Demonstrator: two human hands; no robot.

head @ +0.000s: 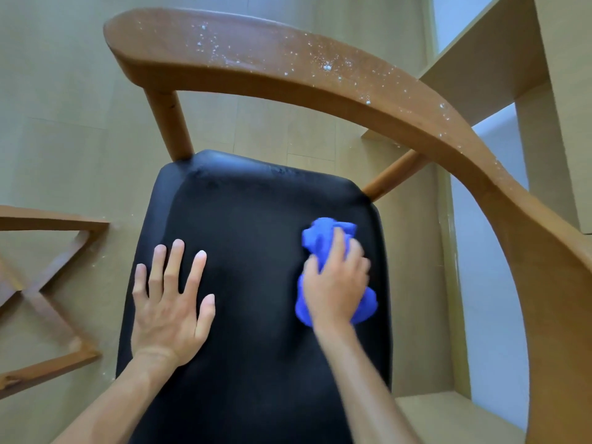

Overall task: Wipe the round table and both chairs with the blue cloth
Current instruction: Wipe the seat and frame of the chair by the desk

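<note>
A wooden chair fills the view, with a black padded seat below me. Its curved brown backrest rail arches over the top and down the right side, sprinkled with white crumbs or dust. My right hand presses the crumpled blue cloth onto the right part of the seat, fingers closed over it. My left hand lies flat on the left part of the seat, fingers spread, holding nothing. The round table top is not in view.
A brown wooden crossed frame stands on the floor at the left, with white specks around it. Pale wooden furniture rises at the upper right. The floor is light beige wood.
</note>
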